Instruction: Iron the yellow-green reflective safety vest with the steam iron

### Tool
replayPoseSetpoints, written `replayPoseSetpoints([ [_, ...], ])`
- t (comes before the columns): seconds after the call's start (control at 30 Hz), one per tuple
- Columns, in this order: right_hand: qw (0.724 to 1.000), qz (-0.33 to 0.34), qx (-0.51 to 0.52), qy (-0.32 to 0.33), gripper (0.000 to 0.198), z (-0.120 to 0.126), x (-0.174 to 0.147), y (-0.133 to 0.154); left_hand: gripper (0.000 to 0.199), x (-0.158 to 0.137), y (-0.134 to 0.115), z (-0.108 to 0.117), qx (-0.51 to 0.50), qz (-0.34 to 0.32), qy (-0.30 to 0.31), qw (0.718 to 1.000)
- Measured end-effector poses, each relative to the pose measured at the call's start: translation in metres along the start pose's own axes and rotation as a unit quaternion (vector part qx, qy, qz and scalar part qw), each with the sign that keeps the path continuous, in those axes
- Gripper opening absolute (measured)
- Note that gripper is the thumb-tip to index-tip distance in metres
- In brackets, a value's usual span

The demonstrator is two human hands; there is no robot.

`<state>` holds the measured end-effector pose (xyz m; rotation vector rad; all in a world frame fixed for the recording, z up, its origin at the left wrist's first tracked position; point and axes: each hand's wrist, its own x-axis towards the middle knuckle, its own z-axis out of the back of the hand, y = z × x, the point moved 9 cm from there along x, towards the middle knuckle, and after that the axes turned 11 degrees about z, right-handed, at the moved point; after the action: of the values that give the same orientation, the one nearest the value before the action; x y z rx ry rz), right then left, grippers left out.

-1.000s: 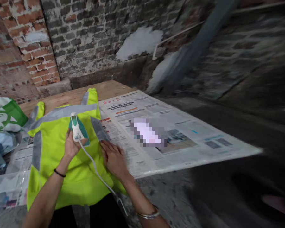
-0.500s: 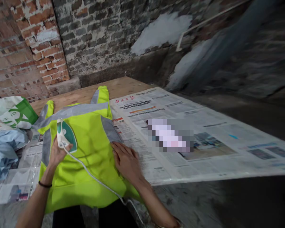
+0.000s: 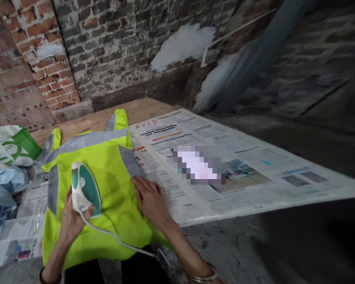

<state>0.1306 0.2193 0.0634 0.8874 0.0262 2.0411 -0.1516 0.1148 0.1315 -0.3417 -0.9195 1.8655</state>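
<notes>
A white-and-teal steam iron [image 3: 91,185] is held by the left hand [image 3: 73,221] at left of centre in the frame, over a yellow high-visibility top [image 3: 111,167]. The left hand is curled around the heel end of the iron, with the thumb wrapped to its right side. The iron's long axis is set nearly upright in the frame, its nose pointed toward the upper edge and leaned slightly left; whether its sole is pressed on the cloth cannot be told. The white cord [image 3: 115,236] is led from the heel toward the lower centre.

The right hand [image 3: 152,201] is laid flat near the centre, fingers extended and close together, at the top's right edge beside a sloping grey side panel [image 3: 131,161]; nothing is seen gripped by it. From that hand, the iron is found to the left, with a strip of yellow cloth left between them.
</notes>
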Motion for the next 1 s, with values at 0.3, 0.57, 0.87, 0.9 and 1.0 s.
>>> replayPoseSetpoints([
  [0.3, 1.0, -0.012, 0.016, 0.007, 0.045, -0.001, 0.0, -0.002, 0.055, 0.082, -0.056, -0.078, -0.06, 0.0, 0.069, 0.996],
  [0.57, 0.999, -0.021, 0.023, 0.019, 0.046, 0.002, 0.005, 0.0, 0.049, 0.093, -0.076, -0.095, -0.078, 0.011, 0.055, 0.995],
  [0.87, 0.999, -0.031, 0.028, 0.031, 0.048, 0.004, 0.006, 0.001, 0.052, -0.021, -0.063, -0.079, -0.06, -0.049, 0.108, 0.991],
  [0.9, 0.999, -0.031, 0.025, 0.033, 0.047, 0.004, 0.006, 0.001, 0.053, -0.018, -0.065, -0.083, -0.058, -0.053, 0.11, 0.991],
  [1.0, 0.999, -0.027, 0.015, 0.035, 0.045, 0.005, 0.007, 0.002, 0.056, 0.019, -0.075, -0.098, -0.065, -0.051, 0.098, 0.992],
])
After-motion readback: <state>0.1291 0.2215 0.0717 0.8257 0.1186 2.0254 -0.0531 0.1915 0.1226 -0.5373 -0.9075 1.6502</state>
